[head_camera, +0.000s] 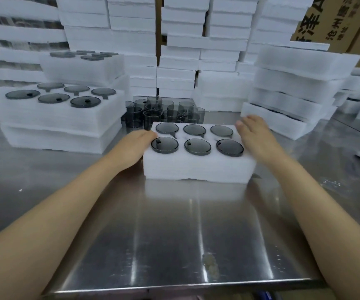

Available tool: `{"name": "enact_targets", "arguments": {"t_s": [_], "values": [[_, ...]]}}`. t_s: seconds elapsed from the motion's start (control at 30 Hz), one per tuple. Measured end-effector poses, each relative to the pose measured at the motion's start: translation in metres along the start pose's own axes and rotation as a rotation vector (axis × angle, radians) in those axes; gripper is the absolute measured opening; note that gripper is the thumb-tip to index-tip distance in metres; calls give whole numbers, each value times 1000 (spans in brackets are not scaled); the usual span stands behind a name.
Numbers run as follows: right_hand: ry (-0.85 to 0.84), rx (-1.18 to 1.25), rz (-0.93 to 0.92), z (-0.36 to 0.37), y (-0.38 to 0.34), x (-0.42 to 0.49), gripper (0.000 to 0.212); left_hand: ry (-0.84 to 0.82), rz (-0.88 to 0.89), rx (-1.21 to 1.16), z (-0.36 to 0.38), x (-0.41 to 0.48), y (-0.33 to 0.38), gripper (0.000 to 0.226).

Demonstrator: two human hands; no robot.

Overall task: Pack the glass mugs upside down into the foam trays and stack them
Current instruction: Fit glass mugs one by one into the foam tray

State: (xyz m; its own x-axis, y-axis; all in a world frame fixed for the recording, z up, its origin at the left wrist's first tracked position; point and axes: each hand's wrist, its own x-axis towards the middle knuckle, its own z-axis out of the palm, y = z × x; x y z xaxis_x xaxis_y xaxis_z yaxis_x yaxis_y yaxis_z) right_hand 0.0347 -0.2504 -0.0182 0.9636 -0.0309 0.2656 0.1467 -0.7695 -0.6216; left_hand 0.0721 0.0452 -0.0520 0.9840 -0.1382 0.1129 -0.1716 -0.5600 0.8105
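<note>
Bare steel table (174, 234) fills the near ground, with both forearms reaching over it to the foam tray (196, 167), which sits across the person with its long axis running left to right. Six glass mugs (197, 146) stand bottoms-up in its pockets. The left hand (134, 146) cups the left short end, thumb hooked over the top edge. The right hand (253, 133) lies flat against the right end, fingers fairly straight, so the grip squeezes from both ends. Just behind the tray's far left corner stand loose mugs (153, 113), close enough to knock. The stack of filled trays (62, 120) lies left and slightly farther, nearer the left hand, across open table. Empty foam trays (283, 118) are stacked to the right.
</note>
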Motion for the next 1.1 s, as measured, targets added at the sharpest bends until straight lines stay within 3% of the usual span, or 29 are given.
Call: {"name": "enact_targets", "arguments": {"t_s": [0.1, 0.17, 0.27, 0.3, 0.37, 0.4, 0.47, 0.57, 0.73, 0.93, 1.1], "values": [[-183, -43, 298, -4, 1, 2, 75, -7, -15, 117, -5, -5, 3, 53], [-236, -32, 291, -3, 0, -2, 92, 6, -10, 130, -4, -8, 1, 54], [-164, -1, 209, -1, 3, -2, 104, 11, 114, 92, -2, -8, -3, 35], [-156, 61, 177, -2, 4, -2, 100, -1, 160, 16, -1, -9, -1, 32], [-204, 335, 61, 0, 8, -2, 70, -69, 190, -246, 0, -9, 4, 27], [-244, 473, 1, 2, 8, -1, 55, -95, 191, -370, 0, -8, 5, 33], [-315, 652, -105, 4, 8, 1, 50, -106, 201, -529, 1, -8, 4, 59], [-359, 763, -189, 9, 10, 4, 60, -45, 243, -461, 2, -10, 2, 80], [-357, 1004, -114, 19, 10, 7, 58, 23, 303, -336, 9, -12, 7, 79], [-239, 995, -86, 29, 8, 10, 58, 158, 302, -344, 19, -11, 17, 61], [-155, 764, -158, 31, 2, 5, 73, 131, 323, -274, 14, -17, 17, 78]]}}
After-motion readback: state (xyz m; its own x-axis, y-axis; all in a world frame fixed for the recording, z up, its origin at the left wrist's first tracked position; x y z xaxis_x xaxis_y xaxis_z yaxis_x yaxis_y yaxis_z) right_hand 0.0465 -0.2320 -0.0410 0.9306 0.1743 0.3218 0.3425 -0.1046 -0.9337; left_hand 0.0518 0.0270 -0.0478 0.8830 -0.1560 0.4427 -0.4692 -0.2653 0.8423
